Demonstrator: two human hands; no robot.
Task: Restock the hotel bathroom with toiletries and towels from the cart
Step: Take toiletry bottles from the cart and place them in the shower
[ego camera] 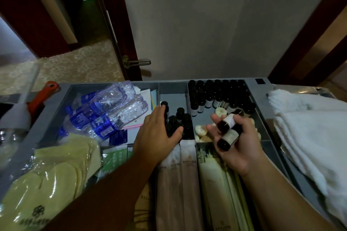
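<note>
I look down into the grey cart tray (172, 86). My right hand (238, 144) is palm up over the round soaps (201, 131) and holds two small dark toiletry bottles with white labels (228, 131) across its fingers. My left hand (155, 131) reaches into the middle compartment, its fingers over a small group of dark-capped bottles (180, 116); whether it grips one is unclear. Rows of the same bottles (217, 93) fill the back right compartment. Folded white towels (309, 127) lie on the cart at the right.
Water bottles (105, 110) lie in the left compartment beside an orange-handled tool (43, 95). Bagged yellow slippers (48, 180) sit front left. Long wrapped amenity packets (180, 184) fill the front compartments. Behind the cart are a wall and a door with a lever handle (137, 62).
</note>
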